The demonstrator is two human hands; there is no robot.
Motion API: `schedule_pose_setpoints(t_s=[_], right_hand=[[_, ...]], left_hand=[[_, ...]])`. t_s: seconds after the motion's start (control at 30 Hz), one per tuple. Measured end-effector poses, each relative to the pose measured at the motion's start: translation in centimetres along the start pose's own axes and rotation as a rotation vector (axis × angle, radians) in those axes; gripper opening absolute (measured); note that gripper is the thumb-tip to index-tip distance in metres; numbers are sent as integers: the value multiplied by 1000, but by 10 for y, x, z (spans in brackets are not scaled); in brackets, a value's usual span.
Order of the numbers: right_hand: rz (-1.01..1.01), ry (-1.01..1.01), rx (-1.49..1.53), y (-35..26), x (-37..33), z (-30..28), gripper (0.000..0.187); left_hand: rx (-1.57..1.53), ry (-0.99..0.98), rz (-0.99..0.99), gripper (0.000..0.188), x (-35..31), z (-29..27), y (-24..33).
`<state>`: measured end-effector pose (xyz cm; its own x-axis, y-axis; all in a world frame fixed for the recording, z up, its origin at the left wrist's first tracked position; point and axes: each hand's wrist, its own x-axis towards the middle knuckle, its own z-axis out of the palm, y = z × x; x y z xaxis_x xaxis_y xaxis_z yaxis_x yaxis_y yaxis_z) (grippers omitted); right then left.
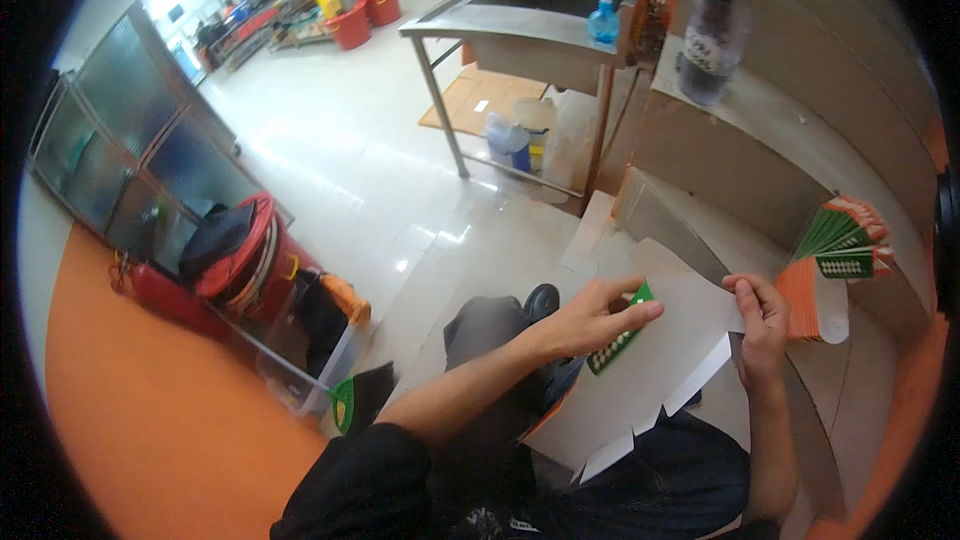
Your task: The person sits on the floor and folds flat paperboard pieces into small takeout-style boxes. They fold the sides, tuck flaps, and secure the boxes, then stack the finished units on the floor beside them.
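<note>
Head view, as it looks from where I stand: the left hand (605, 320) has thumb and fingers pinched on the green-edged side of a white card (640, 385), and the right hand (762, 330) clasps its upper right corner. The card lies spread over the seated person's lap, its cut flaps sticking out loose. I'd judge it an early stage: the sheet is open, no side folded into a closed shape. Further right, out of either grip, a fanned stack of green and orange cards (835, 265) waits on a pale step.

Around them, from the left, stand a glass-panelled screen (130, 100), a red bucket (240, 255) topped with something dark, and a clear plastic bin (335, 365). Shiny white floor (330, 165) runs back to red tubs (348, 28). Next comes a steel sink (500, 22) carrying a blue spray bottle (603, 15), with flattened cardboard (465, 105) beneath; then the tiled steps (690, 155) climb away.
</note>
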<state>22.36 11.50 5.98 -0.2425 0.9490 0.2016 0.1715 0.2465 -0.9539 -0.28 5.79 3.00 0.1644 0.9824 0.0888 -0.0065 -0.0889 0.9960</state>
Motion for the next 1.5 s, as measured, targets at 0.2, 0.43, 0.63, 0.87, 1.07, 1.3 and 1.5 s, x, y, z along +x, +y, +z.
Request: schedule_pose_setpoints(t_s=[0.2,0.43,0.63,0.87,1.07,1.3,1.5], right_hand=[[-79,-52,-288,29,3,-2,18],[99,-140,66,42,10,-18,20],[56,-21,-91,39,5,-7,20],[-118,106,-237,48,12,-7,16],[-152,55,-297,51,7,-11,13],[-97,-88,-254,47,11,-11,12],[-5,-286,161,22,-1,-12,54]], left_hand=[[82,225,128,31,5,-5,-15],[47,460,234,26,12,-14,-18],[128,440,211,31,11,-15,-22],[93,266,321,51,5,-12,-17],[289,277,401,46,4,-5,-21],[206,301,304,38,8,-10,-28],[218,424,209,33,7,-20,-22]])
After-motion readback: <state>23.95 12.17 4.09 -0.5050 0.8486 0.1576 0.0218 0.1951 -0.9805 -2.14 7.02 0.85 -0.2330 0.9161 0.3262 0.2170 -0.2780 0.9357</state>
